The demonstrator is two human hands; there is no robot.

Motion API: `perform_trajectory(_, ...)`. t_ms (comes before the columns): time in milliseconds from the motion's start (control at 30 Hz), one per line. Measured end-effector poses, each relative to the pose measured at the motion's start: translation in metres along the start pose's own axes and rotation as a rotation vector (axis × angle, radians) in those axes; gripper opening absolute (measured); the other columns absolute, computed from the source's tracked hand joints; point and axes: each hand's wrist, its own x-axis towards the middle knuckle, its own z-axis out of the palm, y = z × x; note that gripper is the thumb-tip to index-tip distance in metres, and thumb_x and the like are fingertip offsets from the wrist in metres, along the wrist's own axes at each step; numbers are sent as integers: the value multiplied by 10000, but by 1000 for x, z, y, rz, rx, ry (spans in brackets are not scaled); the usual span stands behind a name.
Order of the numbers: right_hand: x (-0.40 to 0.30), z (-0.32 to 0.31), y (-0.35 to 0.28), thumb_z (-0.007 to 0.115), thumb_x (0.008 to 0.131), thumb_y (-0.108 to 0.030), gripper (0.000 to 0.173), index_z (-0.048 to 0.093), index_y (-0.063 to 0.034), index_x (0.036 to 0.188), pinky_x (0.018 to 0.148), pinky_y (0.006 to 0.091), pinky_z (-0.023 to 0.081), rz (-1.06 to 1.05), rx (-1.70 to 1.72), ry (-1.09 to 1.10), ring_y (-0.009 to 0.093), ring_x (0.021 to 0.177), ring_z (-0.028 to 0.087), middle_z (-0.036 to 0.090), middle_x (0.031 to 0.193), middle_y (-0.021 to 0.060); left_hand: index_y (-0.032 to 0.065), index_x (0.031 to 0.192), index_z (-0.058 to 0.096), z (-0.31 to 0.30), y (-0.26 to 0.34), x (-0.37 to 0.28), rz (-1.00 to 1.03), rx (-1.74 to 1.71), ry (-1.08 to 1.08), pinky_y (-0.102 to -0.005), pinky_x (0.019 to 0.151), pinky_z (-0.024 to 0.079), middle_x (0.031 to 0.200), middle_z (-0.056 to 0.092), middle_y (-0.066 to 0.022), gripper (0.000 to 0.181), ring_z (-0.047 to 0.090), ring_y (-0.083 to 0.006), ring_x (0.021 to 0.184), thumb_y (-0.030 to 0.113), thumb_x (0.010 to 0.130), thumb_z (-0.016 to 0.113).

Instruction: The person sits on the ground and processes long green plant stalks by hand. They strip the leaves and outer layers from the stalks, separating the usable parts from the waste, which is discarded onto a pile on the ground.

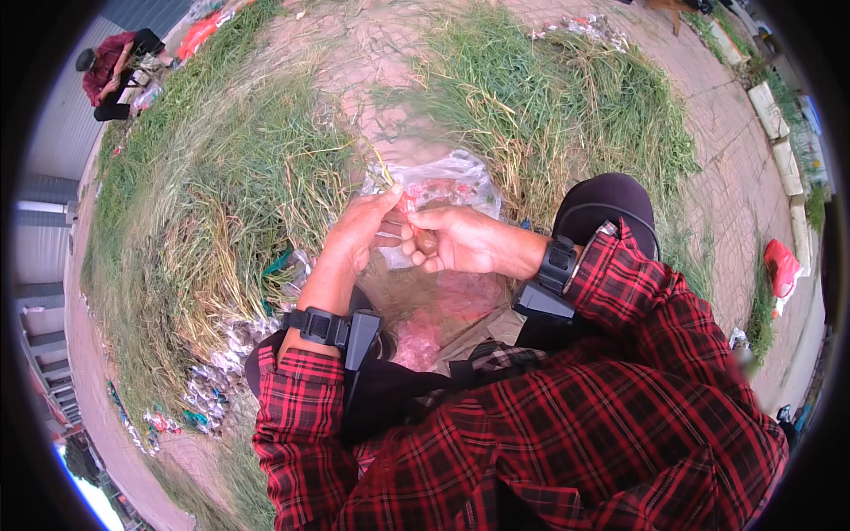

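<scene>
My left hand (362, 229) and my right hand (465, 239) meet in front of me, fingertips close together. Pinched between them is a small piece of red plastic film (408, 199). A brownish lump (425, 240), perhaps wrapped in the same film, rests within the curled right fingers. From behind the left thumb a thin yellow-green stalk (383, 166) sticks up; whether it is held is unclear. Beneath the hands lies a clear plastic bag (458, 169) with reddish bits in it. Pink plastic film (417, 345) is bunched nearer my lap.
Heaps of cut grass lie to the left (219, 186) and right (544, 99) on brick paving (365, 73). Small wrapped bundles (216, 381) sit at the left heap's near end. Another person (109, 73) sits at upper left. A red-and-white bag (781, 269) is far right.
</scene>
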Motion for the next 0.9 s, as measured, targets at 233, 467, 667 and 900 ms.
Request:
perform_trajectory(233, -5, 22, 0, 493, 994, -345, 265, 552, -96, 923, 591, 274, 487, -43, -310, -11, 139, 692, 617, 605, 796, 17, -36, 1021, 570, -1, -12, 9, 148, -434, -82, -399, 765, 558, 965, 633, -182, 246, 638, -276, 848, 199, 946, 580)
perform_trajectory(467, 3, 8, 9, 506, 991, -307, 249, 566, -70, 944, 496, 258, 494, -110, -443, -7, 132, 600, 601, 606, 747, 32, -18, 989, 575, 10, -3, 4, 162, -329, 24, -374, 743, 555, 929, 640, -151, 206, 638, -244, 821, 185, 960, 558)
perform_trajectory(667, 0, 17, 3, 459, 1006, -295, 256, 556, -70, 932, 578, 269, 498, -158, -481, 45, 129, 654, 598, 624, 779, 43, -8, 952, 585, 15, 6, -5, 171, -326, 11, -333, 660, 533, 830, 638, -109, 183, 620, -188, 730, 172, 962, 555)
perform_trajectory(900, -2, 27, 4, 439, 1012, -323, 299, 566, -65, 930, 633, 284, 510, -127, -549, 54, 133, 697, 605, 631, 821, 56, -17, 915, 574, 6, -3, -1, 188, -467, -26, -310, 676, 514, 819, 622, -103, 166, 584, -181, 706, 146, 938, 592)
